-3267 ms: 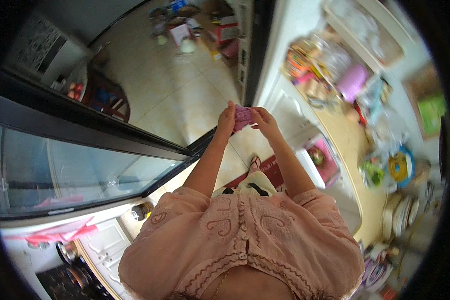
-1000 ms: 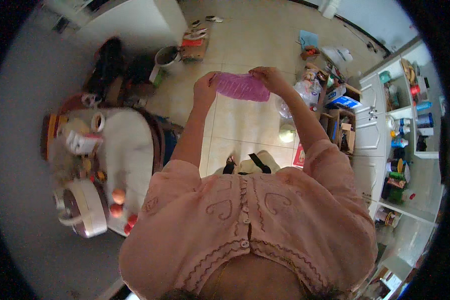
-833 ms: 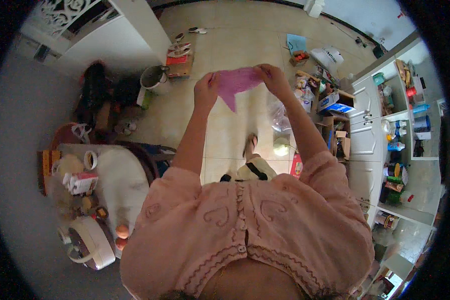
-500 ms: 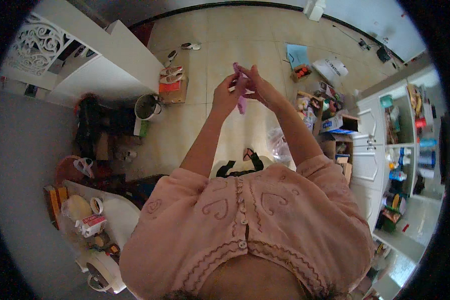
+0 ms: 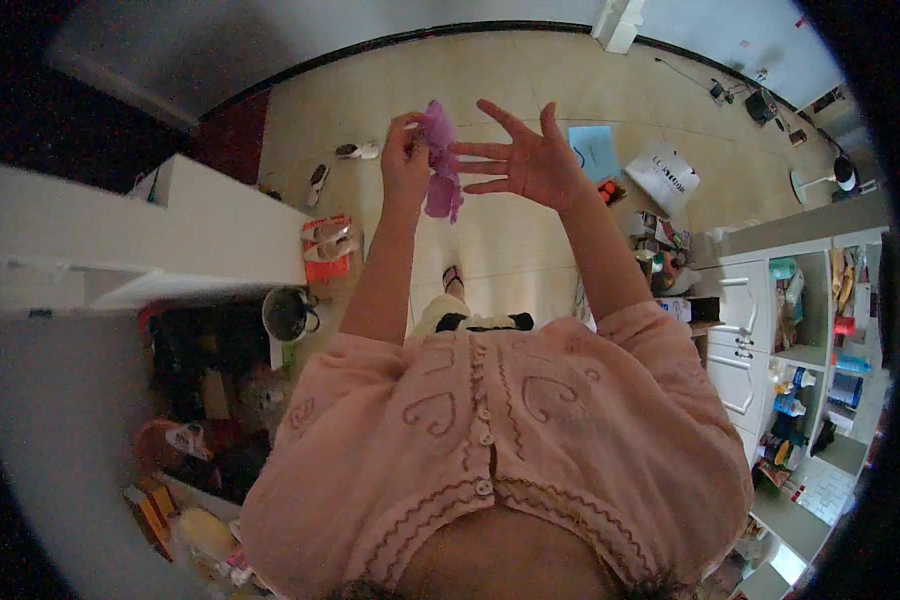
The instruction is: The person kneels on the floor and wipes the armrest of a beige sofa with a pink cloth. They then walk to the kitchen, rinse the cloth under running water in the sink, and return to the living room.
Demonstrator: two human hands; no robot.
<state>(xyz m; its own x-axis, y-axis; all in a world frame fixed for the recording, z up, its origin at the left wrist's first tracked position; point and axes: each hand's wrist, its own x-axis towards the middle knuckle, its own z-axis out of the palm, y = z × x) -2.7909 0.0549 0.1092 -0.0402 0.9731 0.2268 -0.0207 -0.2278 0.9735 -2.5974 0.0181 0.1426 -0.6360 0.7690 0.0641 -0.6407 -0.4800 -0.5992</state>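
Observation:
Out in front of me over the tiled floor, my left hand is closed in a pinch on a crumpled purple cloth. The cloth hangs limp on the right side of that hand, bunched above and below the fingertips. My right hand has its fingers spread wide with nothing between them. Its fingertips point left at the cloth and come close to it; whether one touches it I cannot tell.
On the left, a white cabinet stands by shoes on a red box and a bucket. To the right lie a light blue sheet and a white bag, with filled white shelves nearer me. My sandalled foot is below.
My hands, together on the cloth before, have moved apart. The right hand has let go and spread its fingers; the left keeps the cloth, further left. The view has shifted too.

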